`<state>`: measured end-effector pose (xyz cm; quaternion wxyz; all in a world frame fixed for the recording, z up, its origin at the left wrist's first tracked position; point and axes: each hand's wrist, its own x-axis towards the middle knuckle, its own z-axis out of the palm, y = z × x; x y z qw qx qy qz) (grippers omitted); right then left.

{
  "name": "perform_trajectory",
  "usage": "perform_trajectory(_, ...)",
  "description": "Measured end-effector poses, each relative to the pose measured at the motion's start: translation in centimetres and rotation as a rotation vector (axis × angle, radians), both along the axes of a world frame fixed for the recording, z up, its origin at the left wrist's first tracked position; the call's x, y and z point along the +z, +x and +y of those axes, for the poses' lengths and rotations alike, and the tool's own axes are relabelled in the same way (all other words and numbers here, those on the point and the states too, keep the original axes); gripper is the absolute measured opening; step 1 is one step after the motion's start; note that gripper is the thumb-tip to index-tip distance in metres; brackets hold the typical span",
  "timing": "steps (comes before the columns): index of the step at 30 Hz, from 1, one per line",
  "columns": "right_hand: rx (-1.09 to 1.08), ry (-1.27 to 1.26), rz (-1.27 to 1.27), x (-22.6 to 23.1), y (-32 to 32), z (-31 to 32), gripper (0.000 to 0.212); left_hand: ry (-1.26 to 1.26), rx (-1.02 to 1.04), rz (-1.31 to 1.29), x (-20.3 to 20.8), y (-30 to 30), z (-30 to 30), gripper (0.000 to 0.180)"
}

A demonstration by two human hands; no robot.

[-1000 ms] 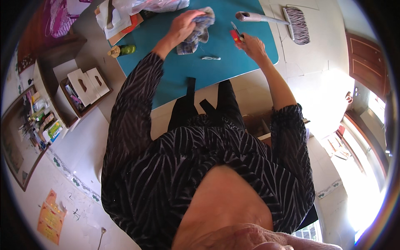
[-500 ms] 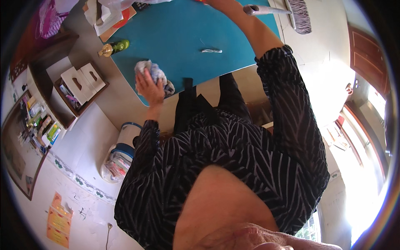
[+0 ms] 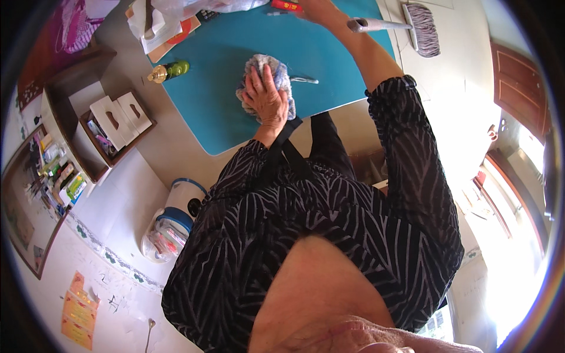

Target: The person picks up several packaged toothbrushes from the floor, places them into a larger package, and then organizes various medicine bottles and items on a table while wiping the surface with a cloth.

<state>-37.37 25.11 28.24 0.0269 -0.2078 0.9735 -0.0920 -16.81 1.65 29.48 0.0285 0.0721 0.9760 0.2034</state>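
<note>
My left hand presses a bunched grey, white and blue cloth onto the blue-green tabletop, its fingers lying over the cloth. Just right of the cloth, a thin pale twisted strip rests on the table. My right hand reaches to the far edge of the view, its fingers closed at the end of a red packet. Part of that hand is cut off by the top of the picture.
A green bottle with a gold cap lies at the table's left edge. Papers and a clear plastic bag sit at the far left. A brush with a grey handle lies far right. An open drawer stands left of the table.
My left hand has slid the cloth rightward and a little away from me, close to the pale strip. More of the red packet at my right hand has come into view.
</note>
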Motion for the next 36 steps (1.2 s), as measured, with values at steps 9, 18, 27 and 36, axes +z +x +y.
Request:
perform_trajectory(9, -0.208, 0.085, 0.05, -5.2, -1.1, 0.3, 0.028, 0.088, -0.081, 0.051, 0.2, -0.6, 0.4, 0.077)
perform_trajectory(18, -0.23, 0.254, 0.214, -2.2, -3.5, 0.6, 0.015, 0.159, -0.056, 0.066, 0.6, -1.9, 0.7, 0.073)
perform_trajectory(27, -0.317, 0.233, 0.014, 0.5, -1.6, -0.7, 0.011, 0.65, -0.197, 0.224, 3.0, -12.2, -1.5, 0.05)
perform_trajectory(36, -0.545, 0.129, -0.096, 2.2, -3.2, -0.5, 0.015, -0.12, 0.038, 0.325, -2.1, -13.5, -0.9, 0.069)
